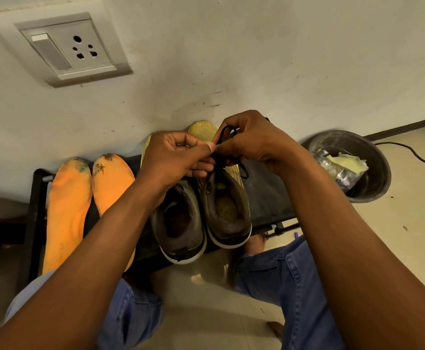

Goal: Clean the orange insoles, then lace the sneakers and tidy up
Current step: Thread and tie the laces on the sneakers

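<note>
Two yellow-green sneakers stand side by side on a low black stool (264, 195), toes toward the wall: the left sneaker (181, 223) and the right sneaker (227, 210). Both of my hands work above the right sneaker's tongue. My left hand (173, 157) pinches a black lace (227, 133) at its tip. My right hand (251, 140) grips the same lace, which loops up between the fingers and trails down by the shoe. Two orange insoles (67, 210) (111, 183) lie on the stool's left part, with dark stains at their toes.
A black bucket (373, 173) holding crumpled plastic and paper stands right of the stool on the tiled floor. A black cable (413, 154) runs behind it. The wall with a switch socket (64, 49) is close behind the stool. My knees in blue jeans are below.
</note>
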